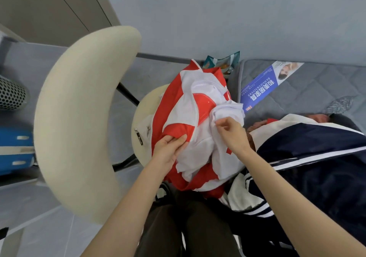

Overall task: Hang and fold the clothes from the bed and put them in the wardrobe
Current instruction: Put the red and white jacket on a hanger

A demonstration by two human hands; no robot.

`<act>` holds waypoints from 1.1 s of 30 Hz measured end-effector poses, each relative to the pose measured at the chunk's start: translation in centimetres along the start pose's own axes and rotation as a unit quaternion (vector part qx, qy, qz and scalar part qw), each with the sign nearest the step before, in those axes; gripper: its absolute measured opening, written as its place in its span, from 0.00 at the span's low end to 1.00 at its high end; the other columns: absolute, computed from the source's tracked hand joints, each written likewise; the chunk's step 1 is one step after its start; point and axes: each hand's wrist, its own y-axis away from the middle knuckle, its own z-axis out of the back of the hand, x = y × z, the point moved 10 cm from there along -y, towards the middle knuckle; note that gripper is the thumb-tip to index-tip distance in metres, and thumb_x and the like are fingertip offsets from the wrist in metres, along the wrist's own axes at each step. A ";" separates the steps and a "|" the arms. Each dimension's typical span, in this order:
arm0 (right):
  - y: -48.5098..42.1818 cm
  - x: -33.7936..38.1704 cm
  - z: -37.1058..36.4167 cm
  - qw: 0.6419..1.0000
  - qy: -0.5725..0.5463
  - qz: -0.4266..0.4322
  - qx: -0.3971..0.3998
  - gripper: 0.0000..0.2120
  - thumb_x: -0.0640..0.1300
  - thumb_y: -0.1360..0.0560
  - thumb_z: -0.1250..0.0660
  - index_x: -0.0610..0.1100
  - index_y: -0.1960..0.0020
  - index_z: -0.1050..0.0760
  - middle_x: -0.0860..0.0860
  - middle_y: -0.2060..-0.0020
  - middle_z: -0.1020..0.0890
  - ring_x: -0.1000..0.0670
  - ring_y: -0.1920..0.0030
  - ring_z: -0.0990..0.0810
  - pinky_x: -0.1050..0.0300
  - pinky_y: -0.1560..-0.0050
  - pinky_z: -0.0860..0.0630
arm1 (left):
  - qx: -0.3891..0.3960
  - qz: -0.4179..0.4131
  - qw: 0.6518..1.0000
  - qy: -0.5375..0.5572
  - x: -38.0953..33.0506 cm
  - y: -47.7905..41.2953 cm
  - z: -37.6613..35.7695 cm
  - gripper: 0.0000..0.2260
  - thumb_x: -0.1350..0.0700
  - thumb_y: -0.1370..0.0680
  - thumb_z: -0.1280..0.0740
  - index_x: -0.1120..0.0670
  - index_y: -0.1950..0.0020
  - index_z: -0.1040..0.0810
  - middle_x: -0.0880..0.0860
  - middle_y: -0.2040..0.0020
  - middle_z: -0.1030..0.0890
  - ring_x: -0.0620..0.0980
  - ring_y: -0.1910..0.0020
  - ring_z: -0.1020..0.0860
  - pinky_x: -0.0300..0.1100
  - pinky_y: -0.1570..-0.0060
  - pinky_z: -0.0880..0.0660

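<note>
Because the red-and-white jacket (pixel 190 106), bunched on the chair (pixel 79 118) beside the bed (pixel 316 90), looks light, limp and slippery, the left hand (pixel 170 148) pinches red cloth, the right hand (pixel 231 133) white lining; seams seem surer holds.

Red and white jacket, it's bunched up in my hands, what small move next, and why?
Probably draw the hands apart to spread it out. The left hand pinches a red fold and the right hand pinches white cloth, and the red and white jacket is crumpled over the cream chair, too bunched to fold or hang.
</note>
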 end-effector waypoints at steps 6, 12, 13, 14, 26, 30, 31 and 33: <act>2.2 -7.2 -1.3 0.969 0.231 -0.069 0.054 0.23 0.54 0.26 0.31 0.43 0.40 0.34 0.46 0.46 0.30 0.43 0.47 0.27 0.48 0.46 0.26 | -0.019 0.027 0.999 -0.037 2.5 -1.2 0.5 0.06 0.68 0.28 0.28 0.61 0.53 0.19 0.53 0.59 0.14 0.45 0.58 0.16 0.34 0.61 0.21; 3.0 -4.3 2.0 0.990 -0.104 -0.047 -0.081 0.05 0.39 0.20 0.43 0.45 0.54 0.30 0.53 0.62 0.24 0.50 0.59 0.26 0.66 0.63 0.31 | -0.042 0.015 0.998 -0.040 1.7 -0.9 1.0 0.03 0.68 0.27 0.29 0.61 0.57 0.19 0.53 0.60 0.15 0.46 0.59 0.16 0.35 0.62 0.21; 2.9 -3.6 2.3 0.972 -0.217 -0.061 -0.064 0.07 0.38 0.22 0.42 0.48 0.52 0.27 0.54 0.59 0.22 0.50 0.57 0.24 0.66 0.58 0.28 | -0.041 0.013 0.999 -0.029 1.3 -0.7 0.8 0.04 0.68 0.27 0.29 0.61 0.58 0.20 0.53 0.60 0.15 0.46 0.59 0.16 0.36 0.63 0.21; 2.8 -2.9 2.2 0.934 -0.347 -0.081 -0.029 0.10 0.38 0.25 0.41 0.49 0.51 0.24 0.52 0.54 0.19 0.49 0.53 0.22 0.61 0.52 0.26 | -0.040 0.011 0.999 -0.017 0.9 -0.6 0.7 0.04 0.68 0.27 0.29 0.61 0.60 0.21 0.53 0.61 0.16 0.47 0.59 0.16 0.36 0.63 0.20; 4.4 1.5 1.0 0.946 0.230 0.214 -0.080 0.21 0.30 0.33 0.35 0.40 0.41 0.24 0.42 0.41 0.25 0.40 0.44 0.28 0.46 0.46 0.27 | -0.058 -0.008 0.997 -0.052 0.7 -1.0 0.9 0.03 0.68 0.27 0.30 0.62 0.58 0.21 0.52 0.60 0.16 0.45 0.59 0.17 0.36 0.62 0.20; 2.8 -2.4 -2.4 0.964 0.237 0.123 -0.016 0.24 0.35 0.29 0.35 0.37 0.34 0.34 0.40 0.36 0.32 0.42 0.40 0.31 0.54 0.42 0.31 | -0.058 -0.002 0.996 -0.064 1.3 -1.6 1.4 0.05 0.67 0.27 0.28 0.61 0.53 0.20 0.54 0.52 0.16 0.48 0.51 0.18 0.37 0.58 0.19; 2.5 -3.6 -1.7 0.973 0.213 0.079 -0.052 0.24 0.33 0.30 0.35 0.36 0.35 0.35 0.39 0.37 0.33 0.42 0.42 0.32 0.55 0.43 0.31 | -0.056 -0.001 0.996 -0.069 1.4 -1.7 1.5 0.06 0.67 0.27 0.28 0.61 0.52 0.20 0.54 0.51 0.16 0.49 0.50 0.18 0.38 0.57 0.19; 2.2 -5.5 -0.5 0.975 0.191 0.019 -0.110 0.24 0.31 0.30 0.35 0.35 0.36 0.36 0.39 0.38 0.34 0.42 0.42 0.33 0.56 0.43 0.31 | -0.046 0.002 0.996 -0.078 1.7 -1.9 1.3 0.07 0.66 0.27 0.28 0.61 0.50 0.20 0.55 0.50 0.16 0.49 0.50 0.17 0.38 0.56 0.19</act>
